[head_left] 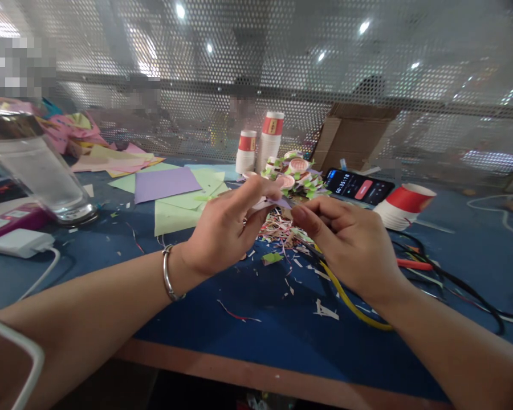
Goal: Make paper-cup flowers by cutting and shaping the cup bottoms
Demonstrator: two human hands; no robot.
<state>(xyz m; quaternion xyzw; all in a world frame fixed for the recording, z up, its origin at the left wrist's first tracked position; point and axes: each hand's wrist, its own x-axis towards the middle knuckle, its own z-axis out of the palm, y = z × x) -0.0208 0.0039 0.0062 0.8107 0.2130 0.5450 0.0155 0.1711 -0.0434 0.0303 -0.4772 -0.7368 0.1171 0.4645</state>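
My left hand (235, 225) is closed on a small piece of purple and white paper (277, 202), its fingers pinching it from the left. My right hand (346, 239) is closed too, thumb and forefinger pressed together at the right edge of the same paper. Just behind the hands sits a pile of small cut cup pieces with green paper (301, 171). Paper shreds (277, 225) lie under the fingers. A yellow cable (346, 299) passes beneath my right hand.
Purple and green sheets (166, 185) lie at the left, beside a glass of water (51, 176) and a white charger (21, 243). Stacked cups (271, 139), a phone (359, 187), tilted cups (406, 205) and a cardboard box (353, 136) stand or lie farther back.
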